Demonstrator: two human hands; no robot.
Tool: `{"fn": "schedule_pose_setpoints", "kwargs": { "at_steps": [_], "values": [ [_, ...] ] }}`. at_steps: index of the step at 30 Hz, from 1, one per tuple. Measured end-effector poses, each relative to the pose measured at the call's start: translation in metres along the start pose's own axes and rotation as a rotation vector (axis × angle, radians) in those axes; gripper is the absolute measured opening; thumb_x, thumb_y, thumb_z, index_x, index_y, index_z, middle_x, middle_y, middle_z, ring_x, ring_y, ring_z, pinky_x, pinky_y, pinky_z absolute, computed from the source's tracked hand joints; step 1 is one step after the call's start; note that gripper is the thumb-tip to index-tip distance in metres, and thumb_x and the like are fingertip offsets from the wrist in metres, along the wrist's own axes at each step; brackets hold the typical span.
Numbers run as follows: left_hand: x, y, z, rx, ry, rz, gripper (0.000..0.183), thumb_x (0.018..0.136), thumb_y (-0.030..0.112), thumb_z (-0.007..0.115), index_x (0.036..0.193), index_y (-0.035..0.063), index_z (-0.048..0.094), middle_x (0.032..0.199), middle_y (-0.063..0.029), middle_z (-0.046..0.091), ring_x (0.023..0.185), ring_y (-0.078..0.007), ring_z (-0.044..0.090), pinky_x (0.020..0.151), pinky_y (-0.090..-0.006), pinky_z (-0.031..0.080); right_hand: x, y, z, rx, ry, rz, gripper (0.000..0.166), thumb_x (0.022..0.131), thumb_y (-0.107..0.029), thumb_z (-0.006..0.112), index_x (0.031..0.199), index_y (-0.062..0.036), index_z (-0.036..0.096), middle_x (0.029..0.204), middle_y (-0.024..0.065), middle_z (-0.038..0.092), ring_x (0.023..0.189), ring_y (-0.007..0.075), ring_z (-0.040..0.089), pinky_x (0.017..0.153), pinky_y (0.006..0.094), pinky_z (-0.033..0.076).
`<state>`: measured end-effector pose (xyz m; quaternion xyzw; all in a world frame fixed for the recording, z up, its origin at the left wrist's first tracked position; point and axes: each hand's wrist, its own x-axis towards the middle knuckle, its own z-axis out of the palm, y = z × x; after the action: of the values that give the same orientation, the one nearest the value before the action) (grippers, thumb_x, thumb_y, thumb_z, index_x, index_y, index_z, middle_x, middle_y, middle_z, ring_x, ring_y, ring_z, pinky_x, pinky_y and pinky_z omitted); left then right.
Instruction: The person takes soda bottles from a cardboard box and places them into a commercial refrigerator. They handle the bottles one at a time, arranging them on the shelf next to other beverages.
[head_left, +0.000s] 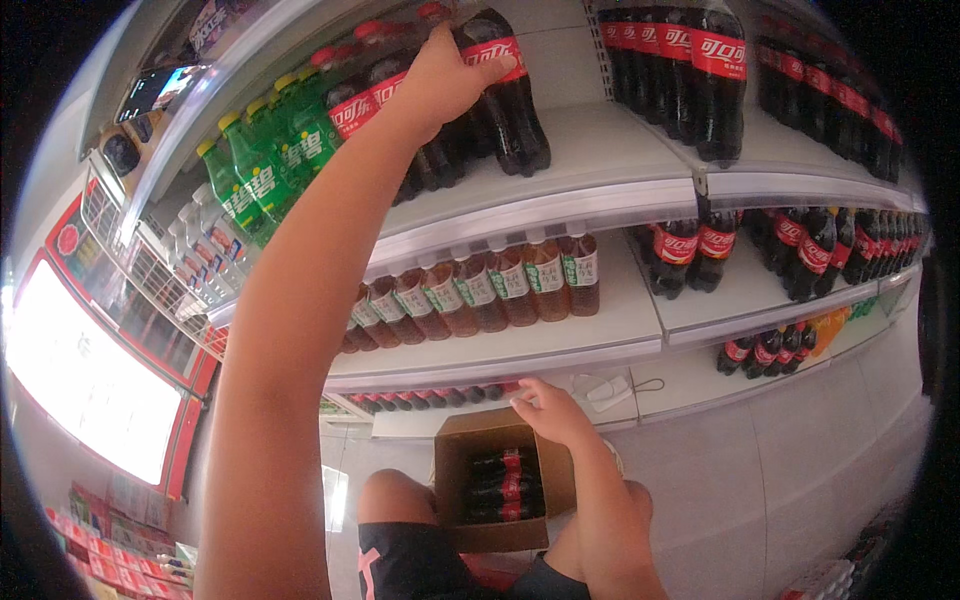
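Observation:
On the upper shelf, my left hand (450, 82) is at a large Coca-Cola bottle (510, 105), its thumb across the red label; the other fingers are hidden behind it. More cola bottles (352, 112) stand to the left of this one. Lower down, my right hand (551, 412) has its fingers apart, with nothing seen in it, above the right rear edge of an open cardboard box (559, 480). Cola bottles (510, 487) lie inside that box, between my knees.
Green Sprite bottles (259, 176) stand left on the upper shelf (600, 165). Tea bottles (480, 292) line the middle shelf. A white object with a cord (607, 390) lies on the bottom shelf. A wire rack (135, 255) and a red-framed cooler (90, 367) are at left.

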<state>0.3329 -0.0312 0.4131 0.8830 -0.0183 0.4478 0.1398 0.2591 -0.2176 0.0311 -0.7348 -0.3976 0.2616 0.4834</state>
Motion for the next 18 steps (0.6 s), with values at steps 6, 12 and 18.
{"fn": "schedule_pose_setpoints", "kwargs": {
  "at_steps": [6, 12, 18],
  "values": [
    [-0.034, 0.025, 0.005, 0.406, 0.283, 0.304, 0.071, 0.074, 0.031, 0.081, 0.129, -0.0001, 0.048, 0.123, -0.0175, 0.057, 0.115, -0.0374, 0.053, 0.097, -0.0443, 0.047, 0.000, -0.001, 0.003, -0.013, 0.002, -0.014, 0.054, 0.089, -0.038, 0.064, 0.128, -0.0019, 0.053, 0.113, 0.0191, 0.066, 0.105, 0.0367, 0.063, 0.090, 0.0434, 0.050],
    [-0.060, 0.036, 0.010, 1.062, -0.177, 0.861, 0.021, 0.080, 0.021, 0.059, 0.100, 0.0166, 0.064, 0.114, 0.0008, 0.060, 0.104, -0.0217, 0.054, 0.084, -0.0358, 0.046, 0.004, 0.006, 0.009, -0.035, -0.021, -0.008, 0.055, 0.089, -0.038, 0.064, 0.129, -0.0017, 0.052, 0.115, 0.0183, 0.065, 0.107, 0.0364, 0.062, 0.092, 0.0431, 0.049],
    [-0.051, 0.020, 0.025, 1.060, -0.165, 0.985, 0.014, 0.075, 0.024, 0.064, 0.087, 0.0189, 0.067, 0.093, 0.0056, 0.062, 0.102, -0.0176, 0.051, 0.081, -0.0304, 0.041, 0.006, -0.001, 0.013, -0.051, -0.081, 0.033, 0.056, 0.091, -0.040, 0.062, 0.131, -0.0029, 0.052, 0.122, 0.0180, 0.063, 0.112, 0.0367, 0.060, 0.095, 0.0439, 0.048]
  ]
}}
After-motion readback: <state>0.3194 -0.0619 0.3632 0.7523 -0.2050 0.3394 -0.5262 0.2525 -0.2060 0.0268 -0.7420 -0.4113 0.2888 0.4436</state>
